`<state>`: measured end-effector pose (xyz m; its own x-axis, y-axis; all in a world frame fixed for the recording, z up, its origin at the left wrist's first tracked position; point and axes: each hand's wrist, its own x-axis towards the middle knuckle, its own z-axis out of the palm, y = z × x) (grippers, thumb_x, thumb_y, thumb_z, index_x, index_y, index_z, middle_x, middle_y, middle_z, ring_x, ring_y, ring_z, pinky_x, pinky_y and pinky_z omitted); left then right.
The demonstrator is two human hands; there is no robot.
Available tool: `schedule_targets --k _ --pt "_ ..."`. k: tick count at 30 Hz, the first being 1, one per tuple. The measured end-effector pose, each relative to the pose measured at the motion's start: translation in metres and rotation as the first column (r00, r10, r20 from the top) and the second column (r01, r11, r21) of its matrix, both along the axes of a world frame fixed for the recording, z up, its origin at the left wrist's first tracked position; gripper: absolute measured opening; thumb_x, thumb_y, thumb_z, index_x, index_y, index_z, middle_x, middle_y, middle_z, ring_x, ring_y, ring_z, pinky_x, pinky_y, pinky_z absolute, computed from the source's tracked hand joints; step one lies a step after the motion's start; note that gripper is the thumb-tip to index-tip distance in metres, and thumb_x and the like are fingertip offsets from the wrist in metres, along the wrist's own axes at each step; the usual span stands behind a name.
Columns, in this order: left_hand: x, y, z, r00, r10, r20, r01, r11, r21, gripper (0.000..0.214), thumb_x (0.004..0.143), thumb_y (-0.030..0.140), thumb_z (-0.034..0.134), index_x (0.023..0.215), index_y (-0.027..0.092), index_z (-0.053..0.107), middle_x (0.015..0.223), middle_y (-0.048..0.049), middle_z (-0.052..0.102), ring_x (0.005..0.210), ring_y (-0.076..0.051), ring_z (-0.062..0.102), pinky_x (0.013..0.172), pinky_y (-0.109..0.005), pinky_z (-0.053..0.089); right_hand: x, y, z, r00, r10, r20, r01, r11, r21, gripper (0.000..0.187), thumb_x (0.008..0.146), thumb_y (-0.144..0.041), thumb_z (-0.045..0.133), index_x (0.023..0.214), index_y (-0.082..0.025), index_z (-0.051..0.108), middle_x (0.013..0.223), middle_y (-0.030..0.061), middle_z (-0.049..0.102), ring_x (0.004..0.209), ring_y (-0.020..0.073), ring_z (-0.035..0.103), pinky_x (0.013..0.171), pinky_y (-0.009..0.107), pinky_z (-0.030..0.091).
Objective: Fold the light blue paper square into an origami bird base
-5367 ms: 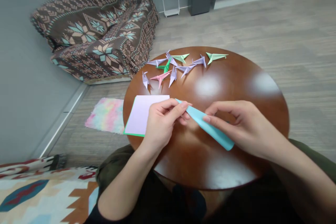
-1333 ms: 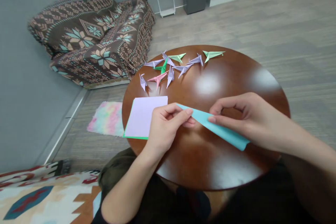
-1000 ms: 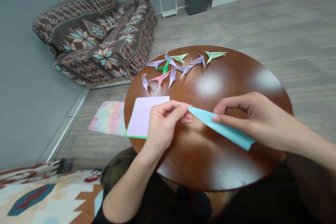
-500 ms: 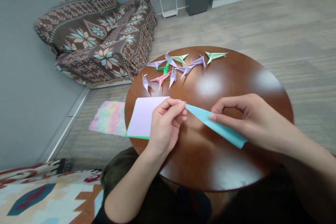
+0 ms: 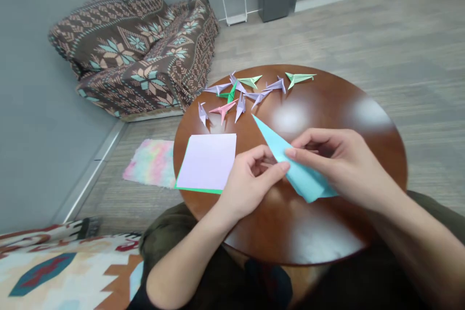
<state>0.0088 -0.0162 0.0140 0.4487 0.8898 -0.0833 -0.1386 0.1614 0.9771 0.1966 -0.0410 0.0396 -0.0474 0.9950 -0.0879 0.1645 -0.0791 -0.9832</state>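
Observation:
A folded sheet of light blue paper (image 5: 300, 179) is held above the table, its narrow point aimed away and to the left. My left hand (image 5: 250, 179) pinches its left edge between thumb and fingers. On the upper right side, my right hand (image 5: 334, 162) grips the paper with the thumb on top; its other fingers are partly hidden behind. The lower end of the paper fans out in loose folds. Left of my left hand lies a stack of square paper (image 5: 209, 160), lilac on top with a green edge showing beneath.
Several folded paper figures in lilac, green and pink, among them a pink one (image 5: 223, 110), lie at the far side of the round brown table (image 5: 363, 155). Beyond stands a sofa with a patterned cover (image 5: 145, 53). A fluffy pastel rug (image 5: 148, 162) is on the floor.
My left hand has moved from the paper's narrow tip down and right to its middle edge. The paper has turned so its tip points farther away, and its lower end has spread wider.

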Motion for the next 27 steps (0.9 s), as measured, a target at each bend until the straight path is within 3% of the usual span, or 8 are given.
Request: schedule_targets --k 9,12,14,15,18,20,23,27 --pt "-0.008 0.003 0.006 0.989 0.088 -0.122 -0.088 0.996 0.000 0.020 0.080 0.032 0.084 0.082 0.016 0.072 0.073 -0.0001 0.067 0.065 -0.012 0.057 0.062 -0.021 0.044 0.001 0.004 -0.008 0.994 0.113 -0.012 -0.113 0.993 -0.033 0.027 0.080 -0.041 0.085 0.073 -0.019 0.072 0.069 0.0002 0.070 0.063 0.0158 0.062 0.059 0.027 0.050" --pt "-0.015 0.007 0.011 0.973 -0.031 -0.228 0.030 1.000 -0.010 0.018 0.079 0.030 0.082 0.080 0.016 0.072 0.070 0.0007 0.065 0.061 -0.011 0.054 0.057 -0.021 0.041 0.019 0.008 -0.006 0.993 0.053 0.105 -0.059 0.997 0.050 0.020 0.083 -0.040 0.083 0.084 -0.022 0.076 0.081 0.0020 0.075 0.072 0.0191 0.068 0.067 0.030 0.053" --pt "-0.019 0.008 0.014 0.925 -0.179 -0.335 0.180 0.983 -0.029 0.014 0.080 0.027 0.079 0.077 0.015 0.071 0.066 0.0013 0.063 0.058 -0.010 0.052 0.054 -0.021 0.038 0.029 0.009 -0.003 0.978 -0.104 0.179 0.061 0.972 0.229 0.020 0.083 -0.036 0.083 0.099 -0.026 0.076 0.097 0.0019 0.077 0.092 0.0228 0.072 0.085 0.033 0.056" --pt "-0.021 0.008 0.015 0.893 -0.238 -0.382 0.243 0.969 -0.037 0.012 0.081 0.026 0.076 0.077 0.015 0.071 0.066 0.0010 0.063 0.058 -0.010 0.052 0.054 -0.021 0.038 0.032 0.008 -0.001 0.962 -0.114 0.246 0.038 0.955 0.296 0.020 0.085 -0.035 0.082 0.101 -0.026 0.075 0.102 0.0023 0.078 0.099 0.0247 0.071 0.090 0.034 0.055" --pt "-0.023 0.008 0.015 0.816 -0.316 -0.483 0.351 0.936 -0.020 0.010 0.084 0.023 0.069 0.079 0.015 0.072 0.069 -0.0002 0.065 0.062 -0.012 0.055 0.057 -0.021 0.040 0.027 0.004 0.003 0.898 0.168 0.406 -0.264 0.945 0.192 0.010 0.090 -0.032 0.075 0.096 -0.024 0.076 0.102 0.0041 0.078 0.096 0.0250 0.072 0.082 0.033 0.054" --pt "-0.022 0.007 0.013 0.789 -0.324 -0.523 0.388 0.922 0.014 0.010 0.085 0.022 0.066 0.079 0.016 0.072 0.071 -0.0007 0.066 0.065 -0.013 0.057 0.059 -0.022 0.042 0.019 0.001 0.004 0.826 0.367 0.428 -0.443 0.892 0.089 0.005 0.089 -0.024 0.071 0.089 -0.022 0.075 0.095 0.0036 0.079 0.085 0.0218 0.072 0.075 0.031 0.053" --pt "-0.021 0.006 0.013 0.774 -0.315 -0.549 0.411 0.910 0.057 0.011 0.085 0.023 0.065 0.079 0.016 0.072 0.073 -0.0020 0.070 0.067 -0.015 0.061 0.062 -0.024 0.045 0.011 0.000 0.001 0.799 0.439 0.411 -0.500 0.864 0.050 0.013 0.086 -0.013 0.065 0.082 -0.021 0.074 0.082 0.0002 0.077 0.075 0.0178 0.069 0.072 0.028 0.051" --pt "-0.020 0.005 0.015 0.787 -0.252 -0.563 0.364 0.927 0.094 0.010 0.083 0.023 0.066 0.078 0.017 0.071 0.072 -0.0019 0.070 0.066 -0.015 0.062 0.060 -0.023 0.046 0.012 0.001 -0.001 0.824 0.417 0.384 -0.456 0.890 0.011 0.012 0.085 -0.014 0.064 0.078 -0.021 0.071 0.076 -0.0010 0.074 0.071 0.0179 0.067 0.069 0.028 0.050"
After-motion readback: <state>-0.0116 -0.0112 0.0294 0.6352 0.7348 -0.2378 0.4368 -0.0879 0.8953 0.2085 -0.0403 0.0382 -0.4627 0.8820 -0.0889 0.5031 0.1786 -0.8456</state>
